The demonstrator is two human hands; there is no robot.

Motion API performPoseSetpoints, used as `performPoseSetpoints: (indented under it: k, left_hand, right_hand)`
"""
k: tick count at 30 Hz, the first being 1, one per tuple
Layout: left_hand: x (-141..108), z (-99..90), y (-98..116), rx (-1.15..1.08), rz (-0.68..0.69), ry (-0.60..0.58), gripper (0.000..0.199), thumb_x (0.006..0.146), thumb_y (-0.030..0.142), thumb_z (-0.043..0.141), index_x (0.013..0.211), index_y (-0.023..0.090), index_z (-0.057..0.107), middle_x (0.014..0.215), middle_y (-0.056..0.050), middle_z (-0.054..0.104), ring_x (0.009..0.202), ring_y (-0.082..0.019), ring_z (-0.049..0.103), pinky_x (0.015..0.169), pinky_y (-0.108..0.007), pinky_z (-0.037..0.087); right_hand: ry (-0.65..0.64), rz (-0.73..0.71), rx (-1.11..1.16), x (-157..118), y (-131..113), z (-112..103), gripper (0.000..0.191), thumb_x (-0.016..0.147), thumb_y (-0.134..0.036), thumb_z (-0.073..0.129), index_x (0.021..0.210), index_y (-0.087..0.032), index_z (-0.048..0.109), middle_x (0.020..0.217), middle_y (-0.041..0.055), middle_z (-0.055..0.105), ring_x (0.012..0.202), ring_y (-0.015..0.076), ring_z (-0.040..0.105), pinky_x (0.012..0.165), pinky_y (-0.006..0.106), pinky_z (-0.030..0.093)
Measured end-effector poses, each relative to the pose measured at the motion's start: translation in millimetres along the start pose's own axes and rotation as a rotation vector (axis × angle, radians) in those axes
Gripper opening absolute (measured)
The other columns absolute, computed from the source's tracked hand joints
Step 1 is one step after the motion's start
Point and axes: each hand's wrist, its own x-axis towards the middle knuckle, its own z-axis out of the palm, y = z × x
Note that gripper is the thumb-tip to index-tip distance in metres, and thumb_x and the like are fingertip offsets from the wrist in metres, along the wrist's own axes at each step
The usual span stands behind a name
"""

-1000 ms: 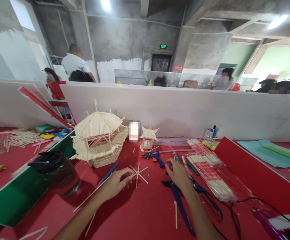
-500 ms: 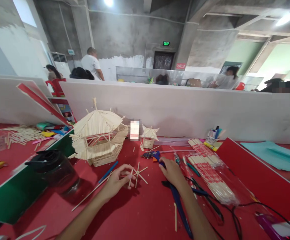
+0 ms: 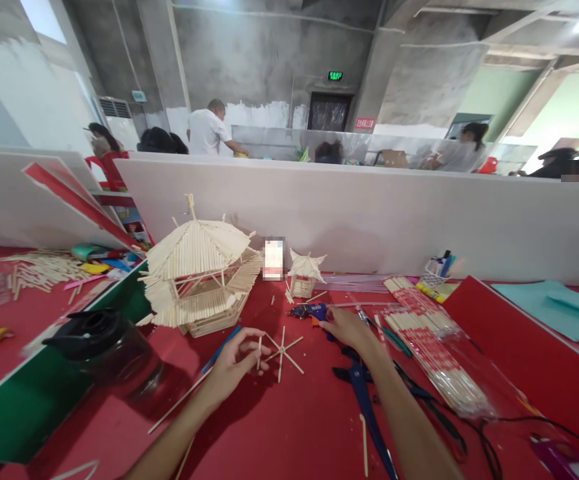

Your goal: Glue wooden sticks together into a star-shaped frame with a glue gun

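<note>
My left hand [image 3: 245,353] pinches a short wooden stick [image 3: 259,351] upright between thumb and fingers. Just right of those fingers, a star of thin sticks [image 3: 282,351] joined at the middle lies flat on the red table. My right hand [image 3: 344,328] is closed round the handle of a blue hot glue gun [image 3: 309,311], whose nozzle points left. Below that wrist lie blue-handled cutters [image 3: 362,387]. A large stick pavilion [image 3: 199,267] stands behind my left hand, and a small stick pavilion [image 3: 305,275] stands beyond the glue gun.
A dark water bottle [image 3: 114,360] stands left, beside a green board [image 3: 9,420]. Packs of sticks [image 3: 434,353] and a black cable [image 3: 529,423] lie right, near a red board [image 3: 524,347]. A white partition [image 3: 369,213] closes off the back; several people are beyond it.
My right hand has moved forward and now grips the glue gun's handle. My left hand still holds the short stick beside the star. The view has shifted slightly.
</note>
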Motion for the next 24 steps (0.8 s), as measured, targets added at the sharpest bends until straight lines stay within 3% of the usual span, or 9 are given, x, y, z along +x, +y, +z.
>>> performPoseSetpoints:
  k: [3,5,8,11,14,17,21,24]
  left_hand:
    - [0,-4.0,1,0.012,0.007,0.015,0.055,0.077,0.057,0.074,0.113,0.020,0.055,0.096,-0.009,0.073,0.072,-0.019,0.070,0.065,-0.031,0.056]
    - [1,-5.8,1,0.014,0.015,0.017,0.053,0.079,0.057,0.073,0.112,0.020,0.055,0.096,-0.009,0.073,0.072,-0.019,0.070,0.065,-0.031,0.057]
    - [1,-6.3,0,0.024,0.020,0.024,0.049,0.080,0.057,0.072,0.109,0.021,0.056,0.095,-0.008,0.072,0.071,-0.019,0.070,0.065,-0.032,0.057]
    - [2,-4.5,0,0.036,0.030,0.029,0.049,0.078,0.056,0.073,0.108,0.021,0.058,0.092,-0.006,0.071,0.069,-0.019,0.070,0.066,-0.032,0.058]
    - [1,-2.4,1,0.049,0.038,0.037,0.050,0.076,0.056,0.074,0.108,0.021,0.059,0.088,-0.002,0.067,0.068,-0.018,0.070,0.065,-0.032,0.058]
    - [0,-1.5,3,0.040,0.044,0.037,0.051,0.075,0.057,0.075,0.108,0.022,0.058,0.084,0.002,0.061,0.068,-0.017,0.069,0.066,-0.031,0.057]
    - [-1,-3.3,7,0.010,0.054,0.030,0.051,0.076,0.056,0.074,0.110,0.022,0.056,0.084,0.003,0.059,0.066,-0.015,0.067,0.065,-0.029,0.057]
    - [-3,-5.4,9,0.011,0.059,0.033,0.051,0.076,0.056,0.074,0.111,0.022,0.056,0.086,0.002,0.060,0.067,-0.015,0.066,0.062,-0.028,0.056]
  right_hand:
    - [0.050,0.042,-0.035,-31,4,-13,0.027,0.095,-0.034,0.053,0.115,-0.016,0.061,0.113,0.0143,0.071,0.108,0.0285,0.066,0.083,0.034,0.044]
    - [0.045,0.076,-0.096,-59,5,-17,0.034,0.092,-0.043,0.056,0.114,-0.016,0.061,0.110,0.0158,0.071,0.107,0.0319,0.066,0.084,0.037,0.045]
    - [-0.013,0.209,-0.172,-99,3,-13,0.057,0.077,-0.056,0.070,0.116,-0.016,0.062,0.121,0.0216,0.066,0.116,0.0406,0.059,0.087,0.046,0.046]
    - [-0.067,0.275,-0.182,-124,2,-1,0.064,0.068,-0.052,0.079,0.118,-0.016,0.063,0.127,0.0240,0.062,0.122,0.0442,0.054,0.091,0.054,0.044]
    - [-0.043,0.306,-0.203,-132,1,9,0.063,0.069,-0.047,0.079,0.121,-0.017,0.063,0.133,0.0248,0.059,0.125,0.0450,0.051,0.096,0.058,0.040]
    - [0.001,0.281,-0.253,-133,1,11,0.050,0.074,-0.040,0.075,0.117,-0.017,0.065,0.125,0.0243,0.064,0.117,0.0440,0.057,0.093,0.056,0.040]
    - [0.047,0.214,-0.321,-139,-1,0,0.036,0.079,-0.031,0.066,0.112,-0.016,0.068,0.116,0.0230,0.068,0.111,0.0417,0.060,0.093,0.052,0.040]
    - [0.064,0.169,-0.265,-143,-5,-17,0.039,0.083,-0.039,0.062,0.115,-0.017,0.068,0.116,0.0217,0.068,0.112,0.0412,0.061,0.097,0.052,0.038]
